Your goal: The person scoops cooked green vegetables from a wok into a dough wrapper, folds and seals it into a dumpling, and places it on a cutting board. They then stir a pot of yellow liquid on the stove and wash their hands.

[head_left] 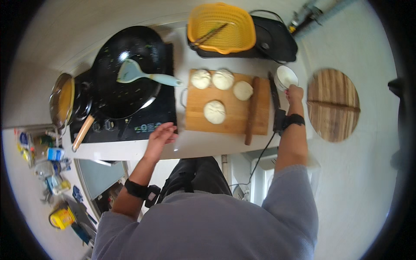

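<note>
My right hand [294,93] grips the near rim of a small white bowl [284,74], which has something pale inside. The bowl is at the right of a wooden cutting board [227,123]. Four pieces would be too exact here, so several dough balls lie on the board, one dough ball [214,112] nearer me than the others. A wooden rolling pin [252,110] lies lengthwise across the board's right side. My left hand [162,134] holds nothing, its fingers loosely spread over the front right corner of the black cooktop [162,110].
A black wok [107,65] with a pale blue spatula [136,73] across it sits on the cooktop. A yellow basket [224,45] with chopsticks stands on a black appliance at the back. A knife [273,91] lies beside the board. A round wooden board [333,120] leans far right.
</note>
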Action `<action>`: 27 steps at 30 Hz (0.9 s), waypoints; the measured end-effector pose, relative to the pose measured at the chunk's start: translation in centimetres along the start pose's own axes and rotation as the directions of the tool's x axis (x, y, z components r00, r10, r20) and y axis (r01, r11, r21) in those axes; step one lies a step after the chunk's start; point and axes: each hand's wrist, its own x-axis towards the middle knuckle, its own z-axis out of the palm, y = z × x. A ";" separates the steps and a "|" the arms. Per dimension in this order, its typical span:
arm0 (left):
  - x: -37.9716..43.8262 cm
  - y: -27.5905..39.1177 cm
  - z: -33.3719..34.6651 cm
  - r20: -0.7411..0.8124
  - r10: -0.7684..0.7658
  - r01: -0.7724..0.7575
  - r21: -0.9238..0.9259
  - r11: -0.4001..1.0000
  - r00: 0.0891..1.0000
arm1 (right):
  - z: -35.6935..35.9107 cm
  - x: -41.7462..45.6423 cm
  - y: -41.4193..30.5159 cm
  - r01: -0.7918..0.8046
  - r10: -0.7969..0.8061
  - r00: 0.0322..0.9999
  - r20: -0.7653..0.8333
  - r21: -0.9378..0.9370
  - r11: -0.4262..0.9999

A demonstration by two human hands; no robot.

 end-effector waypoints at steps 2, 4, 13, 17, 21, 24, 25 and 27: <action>0.1 0.7 0.2 -0.004 -0.016 0.016 0.022 1.000 1.000 | -2.4 0.0 3.1 -0.099 0.104 0.993 -0.054 0.099 0.990; 0.2 0.9 0.4 -0.010 -0.008 0.008 0.039 0.999 1.000 | -3.7 -1.1 5.8 -0.131 0.157 0.976 -0.148 0.166 0.977; 0.0 2.9 3.0 -0.005 0.014 -0.015 -0.047 0.999 1.000 | -6.4 -3.6 10.0 -0.122 0.166 0.979 -0.114 0.321 0.939; 0.0 3.0 3.1 -0.015 0.065 -0.067 -0.161 0.985 0.998 | -7.4 -5.7 8.8 -0.150 0.189 0.981 -0.048 0.433 0.889; -0.7 2.8 2.1 -0.022 0.095 -0.097 -0.245 0.965 0.995 | -6.8 -10.5 7.2 -0.047 0.110 0.984 -0.139 0.392 0.919; -2.1 2.4 0.5 -0.040 0.106 -0.113 -0.322 0.940 0.994 | -3.8 -17.4 4.5 0.013 -0.010 1.000 -0.011 0.405 0.914; -2.7 2.2 -0.1 -0.035 0.127 -0.131 -0.317 0.939 0.991 | -2.6 -20.1 3.1 -0.001 -0.028 0.998 0.056 0.451 0.892; -3.6 1.4 -1.8 -0.020 0.102 -0.104 -0.305 0.947 0.995 | -0.5 -25.4 0.8 -0.044 -0.075 0.977 0.200 0.533 0.845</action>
